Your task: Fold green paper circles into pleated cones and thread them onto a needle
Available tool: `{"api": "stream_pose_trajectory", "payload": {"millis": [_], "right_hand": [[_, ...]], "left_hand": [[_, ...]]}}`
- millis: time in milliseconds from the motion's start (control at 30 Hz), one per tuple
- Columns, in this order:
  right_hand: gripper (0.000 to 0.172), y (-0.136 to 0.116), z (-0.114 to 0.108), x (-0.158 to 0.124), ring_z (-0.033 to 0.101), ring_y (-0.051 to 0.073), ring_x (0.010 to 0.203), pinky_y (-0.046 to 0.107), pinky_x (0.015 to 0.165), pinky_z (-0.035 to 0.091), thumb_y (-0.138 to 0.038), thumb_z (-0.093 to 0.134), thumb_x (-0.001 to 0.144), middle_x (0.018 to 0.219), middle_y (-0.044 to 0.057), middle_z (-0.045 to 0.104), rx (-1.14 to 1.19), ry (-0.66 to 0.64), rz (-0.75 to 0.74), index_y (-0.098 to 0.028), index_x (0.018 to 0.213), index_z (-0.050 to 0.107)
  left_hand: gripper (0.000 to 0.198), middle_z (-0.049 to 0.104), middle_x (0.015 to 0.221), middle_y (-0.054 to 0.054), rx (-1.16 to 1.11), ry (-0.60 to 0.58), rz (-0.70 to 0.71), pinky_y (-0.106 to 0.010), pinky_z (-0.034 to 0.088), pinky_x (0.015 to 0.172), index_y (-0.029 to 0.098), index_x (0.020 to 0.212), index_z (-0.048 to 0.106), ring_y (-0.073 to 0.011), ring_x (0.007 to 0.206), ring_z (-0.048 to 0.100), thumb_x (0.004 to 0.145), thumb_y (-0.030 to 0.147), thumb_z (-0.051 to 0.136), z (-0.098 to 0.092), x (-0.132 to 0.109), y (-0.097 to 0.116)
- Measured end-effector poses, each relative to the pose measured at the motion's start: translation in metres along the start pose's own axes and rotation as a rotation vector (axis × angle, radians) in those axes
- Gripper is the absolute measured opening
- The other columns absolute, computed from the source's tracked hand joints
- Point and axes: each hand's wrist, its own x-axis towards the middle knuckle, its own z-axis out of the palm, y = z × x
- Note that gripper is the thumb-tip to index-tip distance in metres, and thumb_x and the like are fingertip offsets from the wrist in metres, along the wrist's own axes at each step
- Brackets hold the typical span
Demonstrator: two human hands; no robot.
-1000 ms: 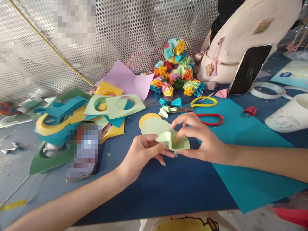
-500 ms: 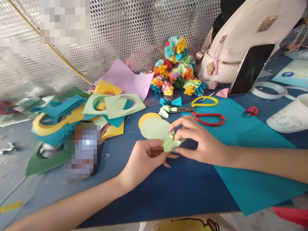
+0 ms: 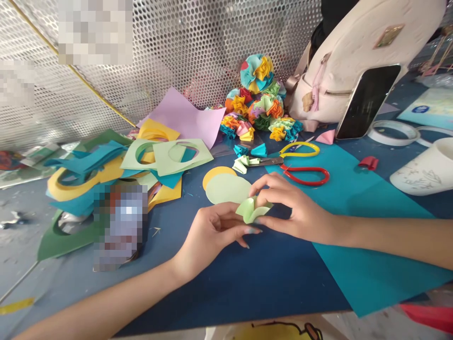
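A pleated piece of light green paper (image 3: pixel 250 210) is held over the blue tabletop, its folds fanned like petals. My right hand (image 3: pixel 295 208) pinches its right side between thumb and fingers. From the left, my left hand (image 3: pixel 212 233) is curled against the paper's lower left, its thumb lying below the folds; contact at its fingertips is partly hidden. Just behind the hands lies a flat light green paper circle (image 3: pixel 228 189), overlapping a yellow paper circle (image 3: pixel 212 174). Scissors (image 3: pixel 304 174) with one yellow and one red handle loop rest beyond my right hand.
Cut-out paper scraps (image 3: pixel 90 165) are heaped at left, beside a purple sheet (image 3: pixel 184 113). Ruffled paper balls (image 3: pixel 260 106) are stacked at the back. A teal sheet (image 3: pixel 347 264) lies under my right forearm. A phone (image 3: pixel 368 101) leans on a backpack (image 3: pixel 336 71), near a white cup (image 3: pixel 426 172).
The pleated paper has spread wider on its left side. My left thumb has slid down and right, off the paper's front. My right hand keeps its pinch.
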Motion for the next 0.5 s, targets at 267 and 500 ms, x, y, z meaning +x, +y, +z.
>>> {"api": "stream_pose_trajectory", "payload": {"millis": [267,500], "right_hand": [[0.008,-0.0016,-0.0009,-0.002,0.053,0.021,0.117,0.04,0.103,0.041,-0.018,0.065,0.089,0.12,0.005,0.057,0.008,0.087,-0.005,-0.024,0.094,0.065],[0.005,-0.0057,0.0019,-0.001,0.051,0.023,0.116,0.04,0.101,0.041,-0.023,0.062,0.092,0.12,0.006,0.056,-0.047,0.085,-0.006,-0.021,0.087,0.06]], "left_hand": [[0.019,0.073,0.083,-0.007,-0.049,0.18,0.01,-0.023,0.062,0.058,0.012,0.085,0.071,-0.0233,0.084,0.075,0.09,0.03,0.068,-0.0021,0.0009,0.0016],[0.016,0.067,0.077,-0.003,-0.012,0.195,0.076,-0.024,0.062,0.055,0.014,0.078,0.063,-0.0174,0.076,0.068,0.086,0.023,0.072,0.0057,0.0024,0.004]]}}
